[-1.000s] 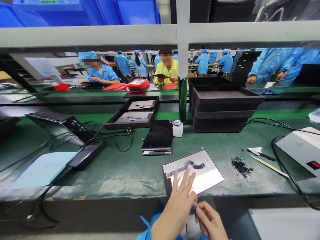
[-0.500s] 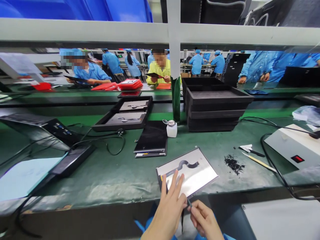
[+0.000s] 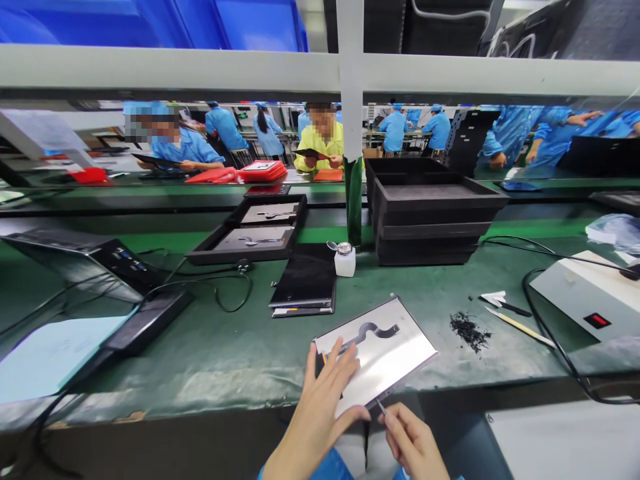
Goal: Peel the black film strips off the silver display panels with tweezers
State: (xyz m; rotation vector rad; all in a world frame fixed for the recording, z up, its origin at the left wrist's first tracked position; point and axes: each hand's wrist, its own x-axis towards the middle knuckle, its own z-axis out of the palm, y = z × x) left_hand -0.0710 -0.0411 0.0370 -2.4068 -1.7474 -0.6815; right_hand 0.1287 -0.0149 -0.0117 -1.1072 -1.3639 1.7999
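A display panel (image 3: 395,360) with a silvery back lies tilted at the front edge of the green bench, a dark curved flex cable (image 3: 373,331) across it. My left hand (image 3: 325,397) rests on its left part, fingers spread and thumb stretched toward the near edge. In my right hand (image 3: 410,437), a thin pointed metal tool (image 3: 382,407) is pinched, its tip at the panel's lower edge; its exact kind is hard to make out. Below, between the hands, a narrow black strip (image 3: 367,440) hangs down.
Behind the panel are stacked dark panels (image 3: 305,283) and a white dispenser bottle (image 3: 345,261). Black trays (image 3: 425,227) stand farther back. Black scraps (image 3: 470,331), a yellow-handled blade (image 3: 520,327) and a grey box (image 3: 590,293) lie right. Co-workers sit beyond the shelf post (image 3: 351,133).
My left hand has shifted slightly left, its thumb moving away from the tool tip. My right hand stays by the panel's lower edge, and more of the tool tip shows.
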